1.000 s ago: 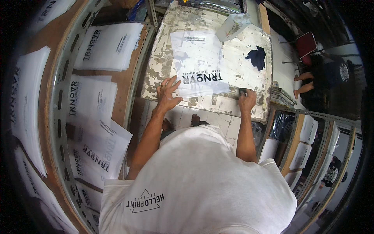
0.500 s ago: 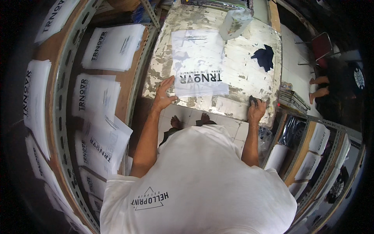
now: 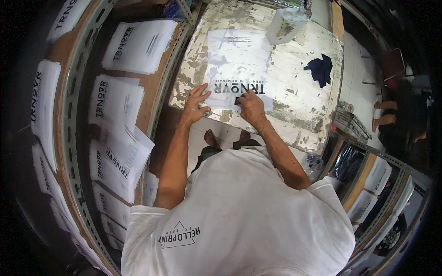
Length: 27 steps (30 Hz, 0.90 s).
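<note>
A translucent white sheet (image 3: 239, 60) with black printed lettering lies flat on a worn, stained table (image 3: 294, 110). My left hand (image 3: 197, 105) rests at its near left corner, thumb and fingers apart, touching the edge. Over the sheet's near part, on the lettering, is my right hand (image 3: 252, 109), its fingers closed on a small dark wad (image 3: 239, 99) that looks like cloth. Most of that wad is hidden under the fingers. To the right of the sheet, a crumpled dark blue cloth (image 3: 319, 70) lies on the tabletop.
A cloudy plastic container (image 3: 286, 26) stands by the sheet's far right corner. Metal shelving (image 3: 76, 92) with stacks of printed white sheets (image 3: 138, 48) runs along my left. More shelves (image 3: 363, 184) are at lower right. Another person's bare legs (image 3: 384, 115) show at far right.
My right hand has moved left from the table's near right edge onto the sheet, carrying the dark wad. My left hand stays at the sheet's corner.
</note>
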{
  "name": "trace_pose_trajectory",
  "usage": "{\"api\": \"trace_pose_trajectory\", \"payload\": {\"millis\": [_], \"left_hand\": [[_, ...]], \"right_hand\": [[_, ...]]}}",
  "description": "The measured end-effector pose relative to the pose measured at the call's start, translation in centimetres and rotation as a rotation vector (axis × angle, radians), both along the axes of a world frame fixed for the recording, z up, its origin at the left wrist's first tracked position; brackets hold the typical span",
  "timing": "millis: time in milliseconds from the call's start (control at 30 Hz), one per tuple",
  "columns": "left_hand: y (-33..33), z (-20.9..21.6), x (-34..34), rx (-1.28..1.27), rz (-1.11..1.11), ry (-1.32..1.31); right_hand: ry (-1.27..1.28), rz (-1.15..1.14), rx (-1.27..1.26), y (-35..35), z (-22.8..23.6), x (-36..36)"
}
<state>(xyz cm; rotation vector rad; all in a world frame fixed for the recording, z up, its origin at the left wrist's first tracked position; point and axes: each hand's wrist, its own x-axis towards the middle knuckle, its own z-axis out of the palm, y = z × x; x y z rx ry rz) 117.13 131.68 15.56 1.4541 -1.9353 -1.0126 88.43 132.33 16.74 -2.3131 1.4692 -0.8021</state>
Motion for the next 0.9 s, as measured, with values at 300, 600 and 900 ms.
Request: {"api": "trace_pose_trajectory", "payload": {"millis": [300,600,900], "left_hand": [[0.1,0.6,0.3,0.04,-0.011,-0.095],[0.4,0.3,0.5,0.06,-0.039,-0.092],[-0.1,-0.4,1.0,0.009,-0.115,-0.077]], "right_hand": [[-0.061,-0.131,0.001,0.1,1.6,-1.5],[0.175,-0.416,0.072,2.2,1.2,-5.2],[-0.095,-0.151,0.132,0.7,3.6,5.5]]}}
